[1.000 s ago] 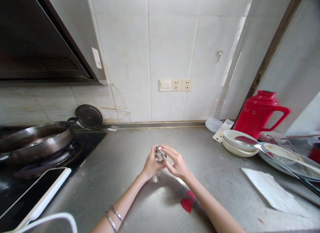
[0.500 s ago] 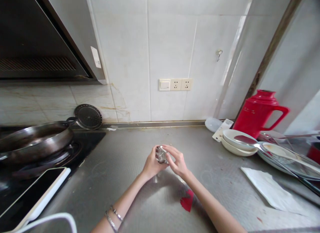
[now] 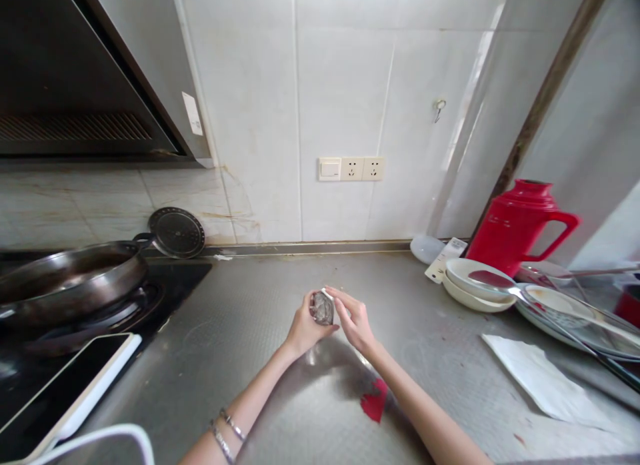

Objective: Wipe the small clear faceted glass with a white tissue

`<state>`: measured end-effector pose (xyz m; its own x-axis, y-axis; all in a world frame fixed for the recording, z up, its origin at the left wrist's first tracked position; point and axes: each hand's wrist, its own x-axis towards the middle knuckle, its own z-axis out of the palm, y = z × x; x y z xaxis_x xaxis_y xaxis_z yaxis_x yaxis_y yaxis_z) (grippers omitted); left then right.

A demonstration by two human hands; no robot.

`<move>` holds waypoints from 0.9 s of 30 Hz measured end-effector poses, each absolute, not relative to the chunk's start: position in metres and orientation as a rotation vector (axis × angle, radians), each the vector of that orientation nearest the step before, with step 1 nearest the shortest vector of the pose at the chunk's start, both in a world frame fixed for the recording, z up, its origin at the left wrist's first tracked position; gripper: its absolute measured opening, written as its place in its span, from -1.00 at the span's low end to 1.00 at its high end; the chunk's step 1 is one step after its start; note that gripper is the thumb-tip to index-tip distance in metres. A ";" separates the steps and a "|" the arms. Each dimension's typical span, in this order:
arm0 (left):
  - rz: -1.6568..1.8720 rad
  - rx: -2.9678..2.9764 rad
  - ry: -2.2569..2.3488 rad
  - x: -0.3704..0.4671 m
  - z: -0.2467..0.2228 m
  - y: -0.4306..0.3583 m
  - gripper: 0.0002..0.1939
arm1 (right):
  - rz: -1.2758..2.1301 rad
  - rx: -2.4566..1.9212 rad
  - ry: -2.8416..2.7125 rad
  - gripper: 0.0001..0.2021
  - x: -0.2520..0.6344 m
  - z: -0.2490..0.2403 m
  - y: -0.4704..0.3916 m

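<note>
My left hand (image 3: 304,330) is wrapped round a small clear, greyish drinking glass (image 3: 323,309) just above the steel counter. The glass tilts so that its round end faces me. My right hand (image 3: 356,320) is at the right side of the glass, fingers close together and fairly straight. A small white piece (image 3: 325,291), perhaps tissue, shows at its fingertips by the rim; most of it is hidden. Below my hands, a red heart-like patch (image 3: 375,401) is on the counter.
To the left are a pan (image 3: 75,285) on the black hob and a phone (image 3: 70,392) with a white cable (image 3: 125,430). At right stand a red thermos jug (image 3: 515,225), stacked bowls (image 3: 477,295), plates with utensils (image 3: 575,318) and a white paper sheet (image 3: 545,378).
My right fingers have straightened and shifted slightly along the side of the glass, uncovering more of its round end. My left hand stays nearly in place.
</note>
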<state>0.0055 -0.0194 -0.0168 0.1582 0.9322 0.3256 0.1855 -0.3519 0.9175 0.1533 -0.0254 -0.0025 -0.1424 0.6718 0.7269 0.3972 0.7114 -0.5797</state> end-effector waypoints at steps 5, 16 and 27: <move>1.289 1.573 1.045 0.002 -0.022 -0.009 -0.22 | 0.163 -0.693 -1.899 -0.61 0.148 -0.003 -0.032; 1.131 1.297 1.049 0.009 0.000 -0.025 -0.36 | 0.271 -0.803 -1.766 -0.62 0.144 -0.010 -0.029; 1.178 1.364 0.967 0.008 -0.002 -0.024 -0.32 | 0.317 -0.839 -1.748 -0.63 0.143 -0.014 -0.024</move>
<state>0.0084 -0.0240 -0.0024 0.1913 0.9716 0.1389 -0.0529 -0.1311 0.9900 0.1426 -0.0243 -0.0145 -0.1315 0.6745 0.7265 0.3769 0.7118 -0.5927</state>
